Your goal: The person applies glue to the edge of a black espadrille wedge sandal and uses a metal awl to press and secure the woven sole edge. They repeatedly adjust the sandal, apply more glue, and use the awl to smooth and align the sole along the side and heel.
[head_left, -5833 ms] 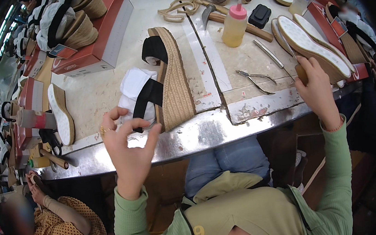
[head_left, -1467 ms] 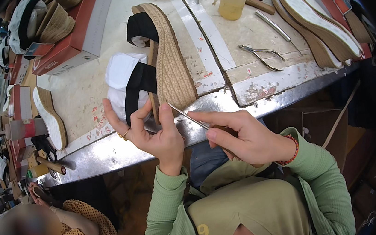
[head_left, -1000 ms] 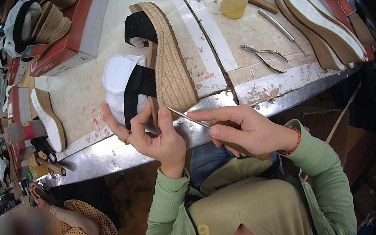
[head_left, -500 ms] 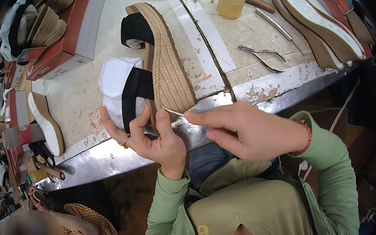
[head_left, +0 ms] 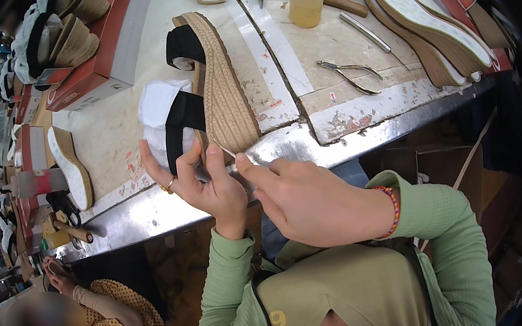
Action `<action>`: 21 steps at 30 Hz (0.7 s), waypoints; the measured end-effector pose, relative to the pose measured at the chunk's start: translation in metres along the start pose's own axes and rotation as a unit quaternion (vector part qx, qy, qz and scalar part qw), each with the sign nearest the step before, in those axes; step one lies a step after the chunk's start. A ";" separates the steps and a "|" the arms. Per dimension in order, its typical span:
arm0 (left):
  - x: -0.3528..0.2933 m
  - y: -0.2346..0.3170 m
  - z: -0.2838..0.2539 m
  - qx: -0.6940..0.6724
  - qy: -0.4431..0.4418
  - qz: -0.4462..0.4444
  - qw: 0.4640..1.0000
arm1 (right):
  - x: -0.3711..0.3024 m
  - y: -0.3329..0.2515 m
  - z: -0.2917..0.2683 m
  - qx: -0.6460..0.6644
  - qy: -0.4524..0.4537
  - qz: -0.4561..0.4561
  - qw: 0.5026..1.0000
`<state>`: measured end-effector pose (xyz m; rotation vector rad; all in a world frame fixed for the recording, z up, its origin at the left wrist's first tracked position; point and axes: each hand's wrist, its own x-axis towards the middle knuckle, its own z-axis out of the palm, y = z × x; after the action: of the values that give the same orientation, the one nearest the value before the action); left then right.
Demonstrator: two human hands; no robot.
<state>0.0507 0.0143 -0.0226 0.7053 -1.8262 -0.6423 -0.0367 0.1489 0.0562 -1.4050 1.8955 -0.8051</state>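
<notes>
Where the sandal point(head_left: 221, 80) is laid: on its side, near the worktable's edge point(head_left: 151, 215).
Left hand point(head_left: 213, 191): half curled; the heel point(head_left: 236, 130) is held.
Right hand point(head_left: 326, 200): closed round a thin tool point(head_left: 226, 149), tip set at the heel.

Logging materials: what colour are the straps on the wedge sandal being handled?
Black. The straps of the wedge sandal show best in the head view.
</notes>
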 end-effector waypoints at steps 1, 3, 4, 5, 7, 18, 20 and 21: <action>0.001 0.000 -0.002 0.004 -0.004 0.002 1.000 | -0.001 0.002 -0.001 0.021 0.026 -0.024 0.999; 0.004 -0.002 -0.004 0.007 -0.011 0.003 1.000 | -0.001 0.008 -0.009 0.048 0.047 -0.040 0.997; 0.004 -0.002 -0.005 0.007 -0.014 0.006 1.000 | -0.004 0.013 -0.016 0.099 0.053 -0.037 0.993; 0.004 -0.003 -0.005 0.005 -0.015 0.006 1.000 | -0.009 0.018 -0.024 0.144 0.029 -0.003 0.989; 0.003 -0.004 -0.006 0.010 -0.015 0.002 1.000 | -0.013 0.023 -0.026 0.247 -0.005 0.047 0.968; 0.003 -0.008 -0.007 0.025 -0.016 0.016 0.999 | -0.006 0.023 -0.007 0.474 -0.049 0.105 0.873; 0.003 -0.007 -0.007 0.027 -0.015 0.014 0.999 | -0.005 0.020 -0.008 0.464 -0.051 0.105 0.878; 0.003 -0.007 -0.007 0.024 -0.013 0.013 1.000 | -0.005 0.019 -0.008 0.455 -0.051 0.100 0.884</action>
<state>0.0573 0.0073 -0.0234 0.7066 -1.8769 -0.5947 -0.0522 0.1589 0.0470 -0.6295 1.2447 -1.2541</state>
